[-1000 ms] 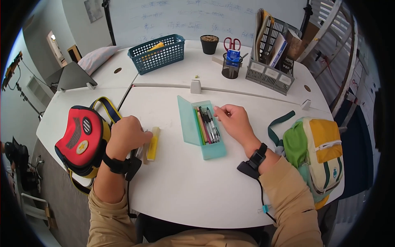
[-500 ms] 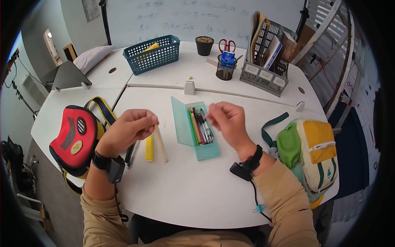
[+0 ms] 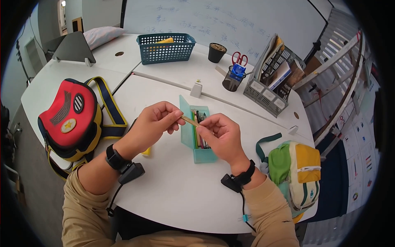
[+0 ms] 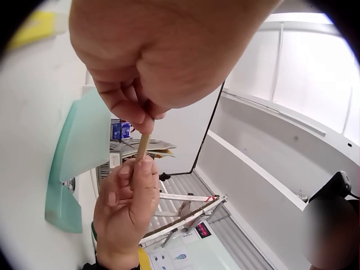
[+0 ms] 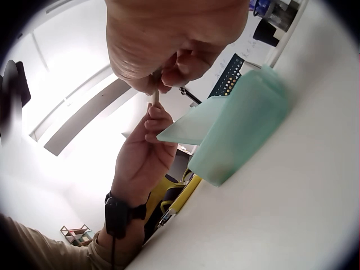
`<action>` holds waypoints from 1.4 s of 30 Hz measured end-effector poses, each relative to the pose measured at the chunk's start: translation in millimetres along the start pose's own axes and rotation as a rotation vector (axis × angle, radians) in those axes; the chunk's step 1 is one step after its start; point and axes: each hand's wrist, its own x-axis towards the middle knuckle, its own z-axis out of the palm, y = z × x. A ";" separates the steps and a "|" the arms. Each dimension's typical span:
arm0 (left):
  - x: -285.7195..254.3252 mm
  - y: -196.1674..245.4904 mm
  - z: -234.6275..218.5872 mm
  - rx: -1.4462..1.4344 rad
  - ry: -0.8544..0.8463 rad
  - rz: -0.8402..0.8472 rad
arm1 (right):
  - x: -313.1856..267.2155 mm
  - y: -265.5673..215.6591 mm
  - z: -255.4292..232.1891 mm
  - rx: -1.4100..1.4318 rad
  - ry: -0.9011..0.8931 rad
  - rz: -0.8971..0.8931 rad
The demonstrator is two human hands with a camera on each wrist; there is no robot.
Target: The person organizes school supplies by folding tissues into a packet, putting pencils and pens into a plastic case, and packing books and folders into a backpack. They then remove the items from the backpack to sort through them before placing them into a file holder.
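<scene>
Both hands hold a thin tan wooden stick (image 3: 189, 120), like a plain pencil, above the open pencil case. My left hand (image 3: 154, 122) pinches one end between thumb and fingers. At the other end, the thumb and forefinger of my right hand (image 3: 221, 135) grip it. In the left wrist view the stick (image 4: 143, 146) spans the short gap between the hands. The translucent teal pencil case (image 3: 205, 156) lies on the table with its lid (image 3: 186, 123) folded out to the left. Several pens and pencils (image 3: 196, 138) lie inside it, partly hidden by my right hand.
A yellow bar-shaped item (image 3: 147, 151) lies beneath my left wrist. The red backpack (image 3: 68, 111) sits left, a green, yellow and cream backpack (image 3: 294, 173) right. Farther back stand a blue basket (image 3: 166, 53), a plant pot (image 3: 217, 52), a pen cup (image 3: 232, 82) and a file rack (image 3: 265, 96).
My left hand has lifted the tan stick off the table and brought it right, over the pencil case. The right hand has taken hold of its other end. The head view has tilted.
</scene>
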 end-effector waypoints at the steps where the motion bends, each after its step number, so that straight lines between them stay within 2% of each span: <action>1: -0.2 0.0 2.0 0.002 0.029 0.001 | 1.3 2.6 -1.1 0.006 0.028 -0.023; 4: -0.3 -3.8 4.5 0.051 0.091 -0.003 | 7.3 18.8 -11.6 -0.127 0.214 -0.079; 7: 0.6 -17.3 0.5 0.181 0.094 -0.018 | 7.7 21.6 -15.2 -0.379 0.222 -0.002; 10: -3.1 -21.7 5.8 0.299 0.060 -0.020 | 3.1 9.5 -2.4 -0.521 0.178 0.044; 13: -5.7 -24.8 11.8 0.371 0.025 0.014 | 1.3 6.5 2.3 -0.514 0.093 0.084; 16: -8.1 -24.2 13.3 0.388 0.004 0.034 | 2.1 5.2 -2.2 -0.638 -0.033 0.044; 19: -6.0 -29.4 11.0 0.403 -0.002 0.052 | 1.7 -3.2 3.4 -0.692 -0.078 0.039; 22: -5.4 -29.3 11.0 0.414 -0.003 0.050 | 3.6 1.3 2.6 -0.701 -0.046 -0.088; 25: -6.9 -25.9 12.1 0.421 0.001 0.036 | 4.1 -0.9 0.3 -0.630 -0.007 0.001; 31: -6.1 -24.4 13.0 0.431 0.003 0.024 | 13.3 36.8 -21.0 -0.566 0.334 -0.018; 34: -6.3 -25.1 13.7 0.424 -0.004 0.027 | 11.3 37.1 -27.8 -0.446 0.288 0.322; 42: -5.1 -25.8 14.4 0.422 -0.018 0.054 | 10.5 29.3 -26.5 -0.179 0.179 0.414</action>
